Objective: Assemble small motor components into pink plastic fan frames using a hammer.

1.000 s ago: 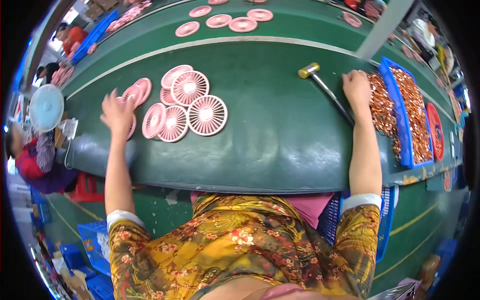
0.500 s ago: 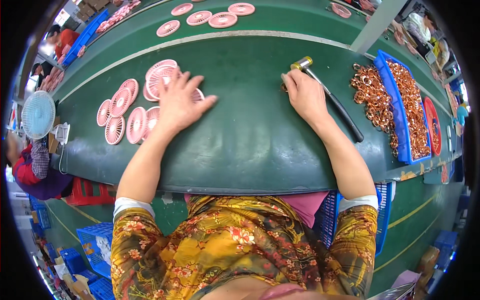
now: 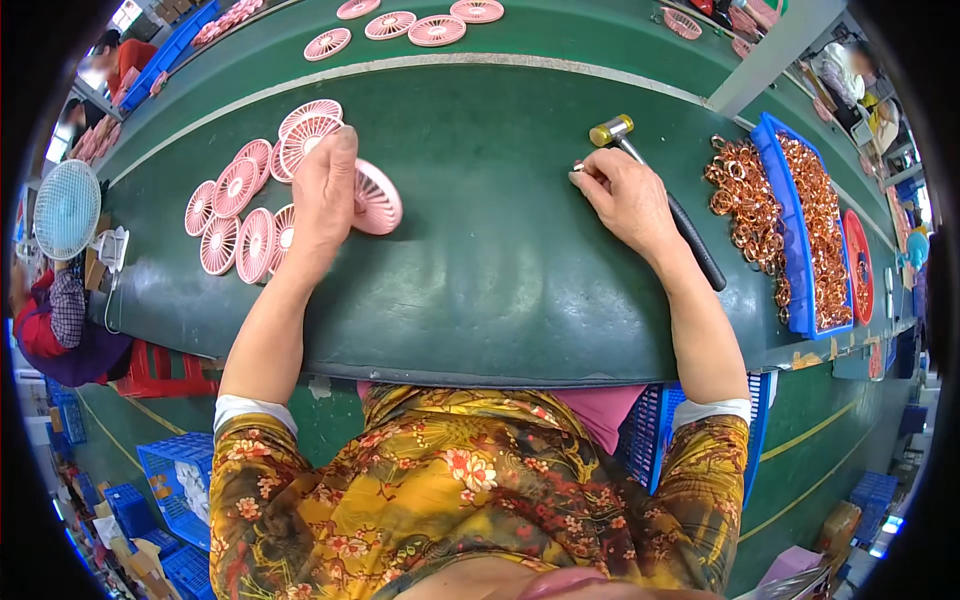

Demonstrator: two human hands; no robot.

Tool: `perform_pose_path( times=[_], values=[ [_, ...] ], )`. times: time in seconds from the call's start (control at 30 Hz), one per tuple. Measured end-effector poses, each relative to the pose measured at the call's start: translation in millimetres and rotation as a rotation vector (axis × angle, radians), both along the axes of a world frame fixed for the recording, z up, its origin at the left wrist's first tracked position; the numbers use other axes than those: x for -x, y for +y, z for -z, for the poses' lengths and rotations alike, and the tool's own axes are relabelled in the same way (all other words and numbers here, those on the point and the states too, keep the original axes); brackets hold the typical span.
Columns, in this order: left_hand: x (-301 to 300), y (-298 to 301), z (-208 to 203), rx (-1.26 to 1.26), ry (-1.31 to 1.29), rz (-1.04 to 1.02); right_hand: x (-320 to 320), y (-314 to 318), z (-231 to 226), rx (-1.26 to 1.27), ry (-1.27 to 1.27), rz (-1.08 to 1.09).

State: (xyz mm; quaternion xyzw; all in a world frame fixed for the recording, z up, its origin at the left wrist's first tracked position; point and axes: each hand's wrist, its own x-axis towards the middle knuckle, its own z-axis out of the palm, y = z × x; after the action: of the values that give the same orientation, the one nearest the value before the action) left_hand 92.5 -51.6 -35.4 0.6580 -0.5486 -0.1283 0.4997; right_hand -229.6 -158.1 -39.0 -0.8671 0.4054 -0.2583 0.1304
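My left hand [image 3: 322, 200] grips a round pink slotted fan grille [image 3: 378, 198] by its edge, tilted up off the table and slightly blurred. Around that hand lie several more pink grilles [image 3: 236, 187], some overlapping. Over on the right, my right hand [image 3: 628, 197] is closed in a pinch, with a bit of a small shiny ring [image 3: 578, 167] showing at the fingertips; the fingers hide most of it. Beside this hand lies a hammer [image 3: 697, 240] with a yellow-ended head and a black handle, its shaft partly behind the hand.
Copper-coloured rings [image 3: 745, 205] are heaped beside a blue tray [image 3: 787, 225] full of them. A red round tray [image 3: 858, 265] stands beyond. More pink grilles [image 3: 437, 31] lie past the pale strip. A grey post [image 3: 765, 62] rises at far right; a fan [image 3: 67, 210] stands left.
My left hand has closed on one grille and lifted it on edge, turning from palm down to sideways. My right hand has shifted slightly, staying near the hammer.
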Motion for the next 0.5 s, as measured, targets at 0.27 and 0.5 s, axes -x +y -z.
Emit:
perform_pose_path(
  times=[0.27, 0.5],
  values=[
    [37.9, 12.2, 14.4, -0.17, 0.39, 0.278, -25.3, 39.0, -17.2, -0.424, -0.477, -0.1],
    [56.8, 14.0, 14.0, -0.19, 0.754, 0.446, -37.6, 63.1, -28.3, -0.09, -0.449, -0.269]
  ],
)
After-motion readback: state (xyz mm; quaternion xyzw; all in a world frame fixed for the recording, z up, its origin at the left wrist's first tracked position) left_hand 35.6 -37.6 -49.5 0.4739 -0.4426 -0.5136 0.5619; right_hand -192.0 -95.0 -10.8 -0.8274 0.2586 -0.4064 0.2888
